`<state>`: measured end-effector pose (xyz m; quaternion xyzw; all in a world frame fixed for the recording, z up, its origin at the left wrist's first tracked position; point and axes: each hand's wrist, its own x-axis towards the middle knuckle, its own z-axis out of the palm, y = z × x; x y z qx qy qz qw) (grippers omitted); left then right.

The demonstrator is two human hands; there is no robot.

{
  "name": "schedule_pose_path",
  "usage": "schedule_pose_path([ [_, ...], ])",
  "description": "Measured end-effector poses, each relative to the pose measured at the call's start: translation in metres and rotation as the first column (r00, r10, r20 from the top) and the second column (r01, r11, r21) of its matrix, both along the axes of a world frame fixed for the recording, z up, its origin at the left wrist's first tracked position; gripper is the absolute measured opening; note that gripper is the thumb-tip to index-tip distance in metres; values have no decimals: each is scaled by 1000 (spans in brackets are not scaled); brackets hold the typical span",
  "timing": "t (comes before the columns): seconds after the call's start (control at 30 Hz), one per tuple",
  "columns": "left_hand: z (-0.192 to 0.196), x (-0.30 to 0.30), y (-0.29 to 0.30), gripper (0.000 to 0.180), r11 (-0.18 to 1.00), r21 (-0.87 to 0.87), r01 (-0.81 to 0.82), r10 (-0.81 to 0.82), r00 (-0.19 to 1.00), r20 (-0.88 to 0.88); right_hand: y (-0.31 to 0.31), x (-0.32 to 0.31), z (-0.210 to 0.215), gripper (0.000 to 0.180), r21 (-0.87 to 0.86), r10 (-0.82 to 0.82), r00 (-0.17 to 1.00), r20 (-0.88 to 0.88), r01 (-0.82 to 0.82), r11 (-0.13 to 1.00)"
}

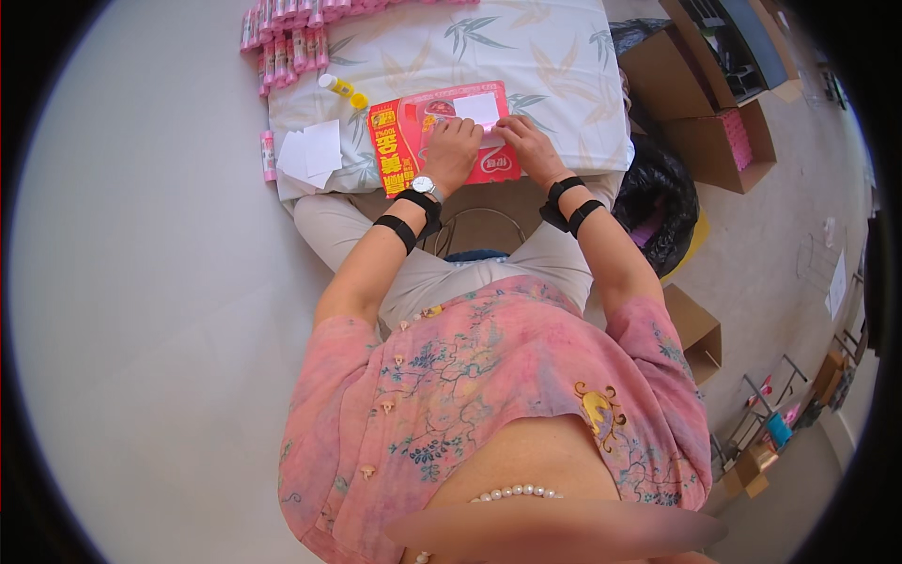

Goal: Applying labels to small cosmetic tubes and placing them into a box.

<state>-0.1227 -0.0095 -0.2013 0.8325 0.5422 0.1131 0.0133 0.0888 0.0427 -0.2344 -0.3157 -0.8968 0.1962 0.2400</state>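
Left hand (453, 148) flat and spread, fingers loosely open, palm pressed down on red printed package (442, 141); grips nothing, only pins it. Silver wristwatch (425, 185) on that wrist, black strap just behind it on the forearm. Right hand (528, 146) also resting on the package, fingers extended and slightly curled, fingertips (503, 122) touching the lower right edge of white paper label (477, 108); whether pinching the label or merely pressing it, cannot tell. Two black straps around the right wrist.

Package lying flat on the near edge of desk (564, 66), covered with a pale cloth printed with bamboo leaves, directly in front of the seated body. Label sits on the upper right part of the package, between the two hands.

Left of the package: loose stack of white paper sheets (313, 152), partly overhanging the cloth edge. Just above the package's top left corner, small yellow-capped glue bottle (341, 89) lying on its side. Farther back, rows of pink tubes (287, 42). Right of the desk, black plastic bag (662, 188) and open cardboard boxes (705, 113) on the floor.
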Motion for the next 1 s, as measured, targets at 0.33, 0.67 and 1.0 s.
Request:
schedule_pose_path([
  [0.33, -11, 17, 6, 25, 995, 96, -26, 36, 995, -97, 0, 0, 1, 35, 1, -17, 1000, 0, 17, 1000],
  [0.67, -19, 12, -4, 20, 992, 118, -53, 54, 998, -11, 1, 1, -1, 37, -29, -24, 999, -44, 22, 999],
  [1.0, -23, 7, -5, 19, 988, 126, -86, 60, 978, 200, 2, -2, -1, 32, -55, -62, 995, -79, 58, 997],
])
